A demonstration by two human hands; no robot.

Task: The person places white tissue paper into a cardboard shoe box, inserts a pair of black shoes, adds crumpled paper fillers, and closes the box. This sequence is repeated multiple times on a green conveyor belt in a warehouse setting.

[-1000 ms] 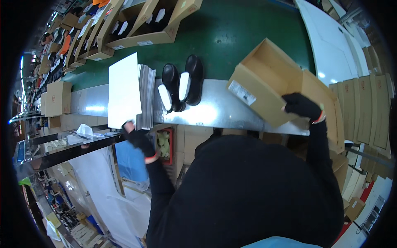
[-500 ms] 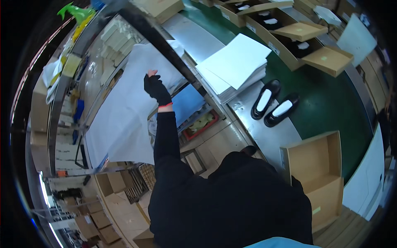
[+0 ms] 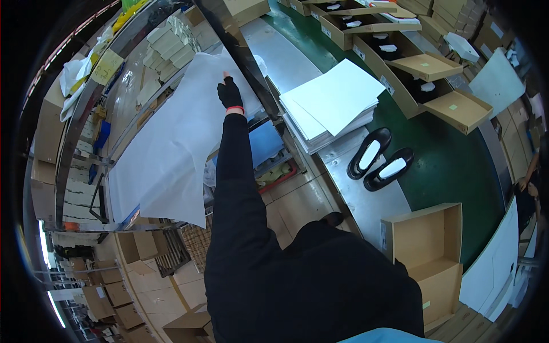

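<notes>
My left hand (image 3: 230, 94), in a black fingerless glove with a red band at the wrist, reaches out over large sheets of thin white paper (image 3: 166, 137). A finger is stretched out along the paper, and I see nothing gripped; the other fingers are partly hidden. The sheets lie on a shelf of the metal rack at the left, and their near edge hangs down loosely. My right hand is out of view. On the bench to the right stands a pair of black shoes (image 3: 373, 150) with white inserts. Closer to me is an open brown shoebox (image 3: 426, 234).
A stack of white sheets (image 3: 334, 94) sits on the bench, behind the shoes. Open shoeboxes (image 3: 394, 71) line the green belt (image 3: 457, 166). The rack's metal post (image 3: 231, 43) slants beside my hand. Cartons (image 3: 106, 297) stand at lower left.
My left hand has moved farther out across the white paper, with the arm straighter. The near edge of the paper hangs differently. The whole view has shifted slightly.
</notes>
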